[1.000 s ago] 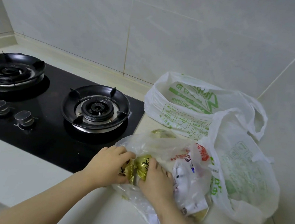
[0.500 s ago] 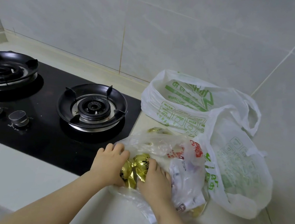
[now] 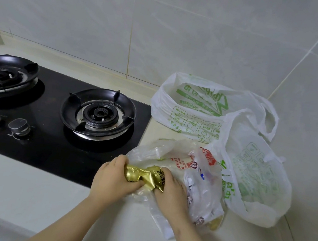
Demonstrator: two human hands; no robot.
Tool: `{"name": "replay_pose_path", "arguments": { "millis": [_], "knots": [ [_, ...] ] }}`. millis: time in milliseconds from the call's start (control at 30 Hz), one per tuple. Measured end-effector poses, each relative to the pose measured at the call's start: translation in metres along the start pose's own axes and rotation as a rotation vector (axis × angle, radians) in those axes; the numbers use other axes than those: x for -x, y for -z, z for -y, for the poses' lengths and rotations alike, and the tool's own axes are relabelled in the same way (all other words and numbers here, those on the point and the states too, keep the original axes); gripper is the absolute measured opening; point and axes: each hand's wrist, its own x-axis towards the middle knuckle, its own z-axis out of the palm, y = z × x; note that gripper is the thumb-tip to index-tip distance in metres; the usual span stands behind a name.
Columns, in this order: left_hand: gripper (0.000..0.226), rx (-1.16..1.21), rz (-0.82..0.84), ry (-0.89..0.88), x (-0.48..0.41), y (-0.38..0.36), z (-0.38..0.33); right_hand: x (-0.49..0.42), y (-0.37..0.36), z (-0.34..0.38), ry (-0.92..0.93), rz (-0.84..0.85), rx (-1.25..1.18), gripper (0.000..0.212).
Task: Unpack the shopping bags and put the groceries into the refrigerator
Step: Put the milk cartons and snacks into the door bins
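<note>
A crumpled gold foil packet (image 3: 144,175) lies at the mouth of a clear plastic bag (image 3: 202,186) on the counter. My left hand (image 3: 115,176) grips the packet's left end, and my right hand (image 3: 172,191) grips its right end. Inside the clear bag I see a white wrapped item with red print (image 3: 181,160) and other small packets. Two white shopping bags with green print stand behind it, one at the back (image 3: 195,106) and one at the right (image 3: 255,171).
A black gas hob (image 3: 53,140) with two burners and two knobs fills the counter's left side. Tiled walls close off the back and the right. Bare pale counter (image 3: 26,194) runs along the front edge.
Both hands have drawn the gold packet further out of the clear bag, so more of it shows. The view has shifted slightly.
</note>
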Motion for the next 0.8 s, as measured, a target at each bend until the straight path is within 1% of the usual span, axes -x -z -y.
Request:
{"name": "replay_pose_path", "arguments": {
  "millis": [133,267,400,467,533,633,733,800],
  "knots": [
    [0.053,0.117,0.008,0.073,-0.002,0.009,-0.008,0.002,0.002,0.002,-0.044,-0.080,-0.225,0.047],
    [0.052,0.191,-0.047,0.107,-0.006,0.012,-0.013,0.002,0.006,0.007,-0.061,-0.163,-0.326,0.050],
    [0.038,0.227,-0.186,0.078,-0.012,0.018,-0.019,0.001,0.012,0.016,-0.022,-0.221,-0.410,0.044],
    [0.034,0.274,-0.225,0.090,-0.017,0.027,-0.026,-0.001,0.018,0.022,-0.011,-0.236,-0.471,0.044],
    [0.033,0.426,-0.196,0.123,-0.022,0.041,-0.038,-0.003,0.026,0.031,-0.010,-0.229,-0.546,0.043],
    [0.029,0.722,-0.114,0.256,-0.028,0.059,-0.054,-0.007,0.037,0.046,-0.010,-0.219,-0.692,0.038],
    [0.018,0.860,-0.088,0.339,-0.032,0.065,-0.054,-0.011,0.042,0.059,0.001,-0.219,-0.804,0.033],
    [0.014,0.908,-0.063,0.382,-0.033,0.068,-0.049,-0.011,0.042,0.068,0.015,-0.202,-0.866,0.029]
  ]
}}
